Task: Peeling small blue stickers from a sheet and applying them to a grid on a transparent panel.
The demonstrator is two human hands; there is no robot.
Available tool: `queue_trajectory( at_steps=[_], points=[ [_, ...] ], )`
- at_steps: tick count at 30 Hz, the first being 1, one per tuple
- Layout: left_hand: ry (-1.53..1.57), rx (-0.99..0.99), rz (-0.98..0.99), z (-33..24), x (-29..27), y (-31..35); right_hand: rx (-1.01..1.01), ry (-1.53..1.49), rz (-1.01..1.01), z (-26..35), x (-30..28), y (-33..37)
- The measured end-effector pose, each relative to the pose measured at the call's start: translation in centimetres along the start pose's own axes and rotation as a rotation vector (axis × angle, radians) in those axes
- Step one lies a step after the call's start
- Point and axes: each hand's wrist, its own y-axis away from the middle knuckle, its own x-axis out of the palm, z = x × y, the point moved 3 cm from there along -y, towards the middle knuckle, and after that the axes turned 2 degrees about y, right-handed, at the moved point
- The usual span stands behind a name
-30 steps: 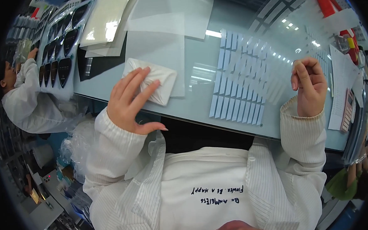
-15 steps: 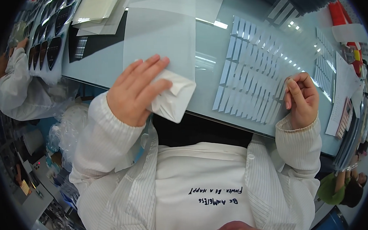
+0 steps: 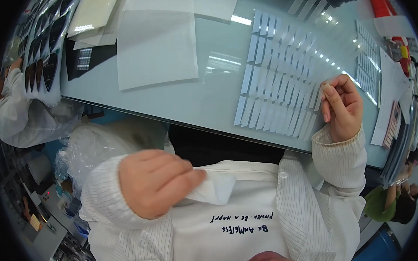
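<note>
My left hand [image 3: 157, 183] is closed around a folded white wiping cloth [image 3: 217, 189], held in front of my shirt and off the table. The back of the hand faces up and hides part of the cloth. At the right side of the glass-topped table, my right hand [image 3: 344, 105] is closed in a pinch, thumb against forefinger. Its fingertips are at the right edge of several rows of narrow whitish strips [image 3: 268, 82] laid out on the glass. What they pinch is too small to tell.
Translucent white sheets [image 3: 157, 50] lie on the table [image 3: 153, 102] to the left, beside cream sheets [image 3: 92, 13] and a black sheet [image 3: 102, 60]. More strips [image 3: 367, 65] and a white paper [image 3: 382, 100] are at the right. A co-worker's sleeve [image 3: 16, 112] shows at far left.
My left hand has drawn the cloth back toward my body, off the table's front edge. My right hand stays almost in place. The view has shifted slightly.
</note>
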Motion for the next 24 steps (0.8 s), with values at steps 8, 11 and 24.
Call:
queue_trajectory(
  at_steps=[8, 11, 24],
  points=[
    [-0.146, 0.184, -0.193, 1.2, 5.9, -0.8, -0.014, 0.11, 0.018, 0.5, 0.8, -0.5],
    [-0.23, 0.201, -0.228, 1.6, 6.4, -0.9, -0.012, 0.142, 0.004, 0.3, 0.7, -0.2],
    [-0.243, 0.18, -0.198, 1.6, 6.5, -1.1, -0.023, 0.161, 0.015, 0.1, 0.4, 0.3]
  ],
)
